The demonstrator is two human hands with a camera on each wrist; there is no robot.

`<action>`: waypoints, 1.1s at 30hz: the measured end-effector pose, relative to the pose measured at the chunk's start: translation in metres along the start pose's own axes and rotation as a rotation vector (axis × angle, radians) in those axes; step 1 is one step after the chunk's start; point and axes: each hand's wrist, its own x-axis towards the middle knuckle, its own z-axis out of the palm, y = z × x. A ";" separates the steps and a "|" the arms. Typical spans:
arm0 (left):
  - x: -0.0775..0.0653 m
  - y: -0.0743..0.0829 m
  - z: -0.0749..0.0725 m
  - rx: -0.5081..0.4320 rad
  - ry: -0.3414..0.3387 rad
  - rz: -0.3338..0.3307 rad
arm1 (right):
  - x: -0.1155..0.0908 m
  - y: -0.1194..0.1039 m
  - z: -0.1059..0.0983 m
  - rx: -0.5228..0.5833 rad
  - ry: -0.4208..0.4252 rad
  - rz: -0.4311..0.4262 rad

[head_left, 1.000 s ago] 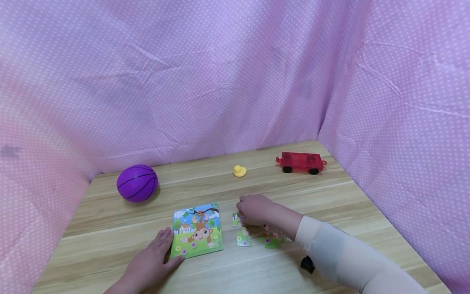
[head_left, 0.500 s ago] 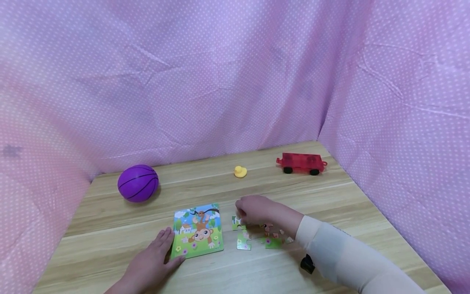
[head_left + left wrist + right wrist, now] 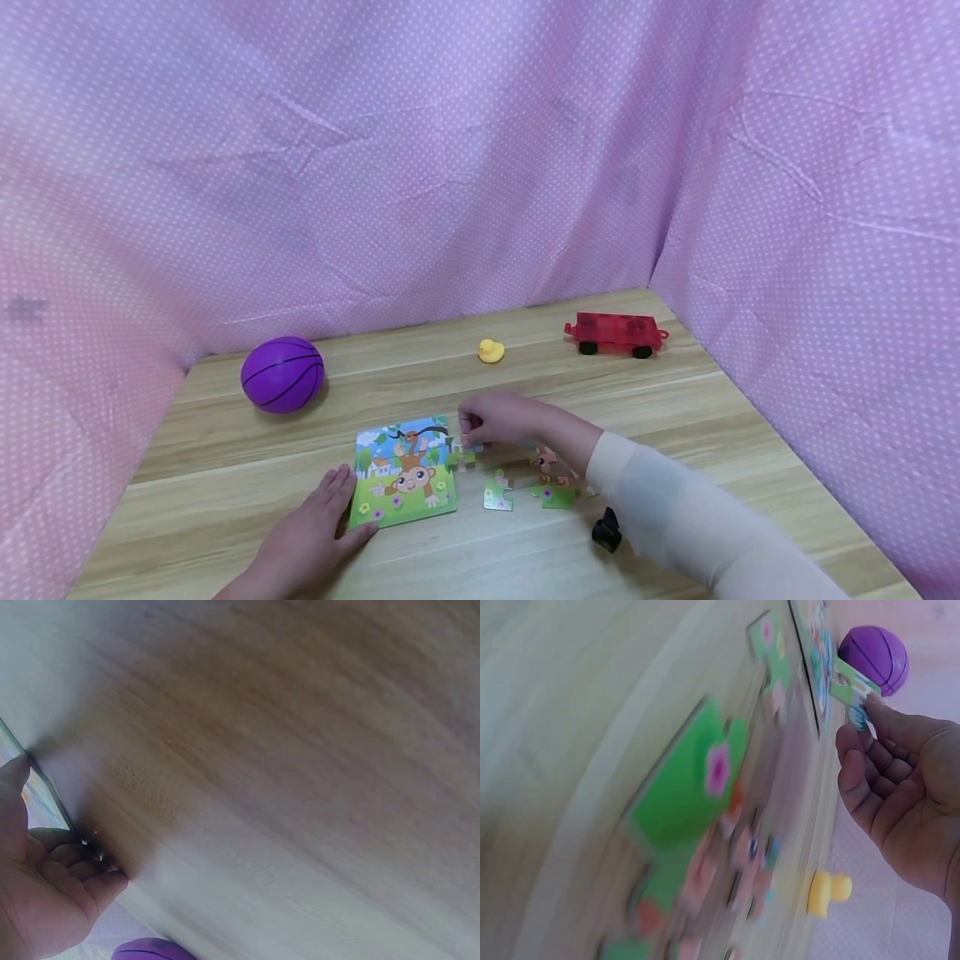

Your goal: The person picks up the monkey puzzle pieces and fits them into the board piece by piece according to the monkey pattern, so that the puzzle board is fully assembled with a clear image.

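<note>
Presently, a jigsaw piece (image 3: 462, 457) is held at the right-hand edge of the monkey picture board (image 3: 405, 475); whether the two touch cannot be determined. The right hand (image 3: 504, 419) has its grip clamped on this piece, thumb against fingers. The left hand (image 3: 306, 533) rests against the board's left side and near lower corner, its thumb and fingers apart. Right of the board, a flowered corner piece (image 3: 495, 493) lies flat, with a cluster of further pieces (image 3: 555, 493) beside it, partly covered by the right forearm. Farther back on the wooden desk (image 3: 420, 558) stand a purple ball (image 3: 282, 375) at left, a yellow duck (image 3: 491, 351) near the middle and a red wagon (image 3: 617, 333) at right. Pink dotted cloth (image 3: 450, 167) hangs behind.
</note>
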 end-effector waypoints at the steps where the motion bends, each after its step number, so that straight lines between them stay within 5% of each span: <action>1: 0.000 0.000 0.000 0.000 0.003 0.002 | 0.003 -0.003 0.001 0.010 0.000 -0.009; 16: 0.001 -0.001 0.001 -0.012 -0.011 -0.005 | 0.052 -0.054 0.040 0.047 -0.002 -0.038; 33: -0.001 -0.002 0.001 -0.005 0.027 0.028 | 0.083 -0.081 0.074 -0.280 0.074 0.065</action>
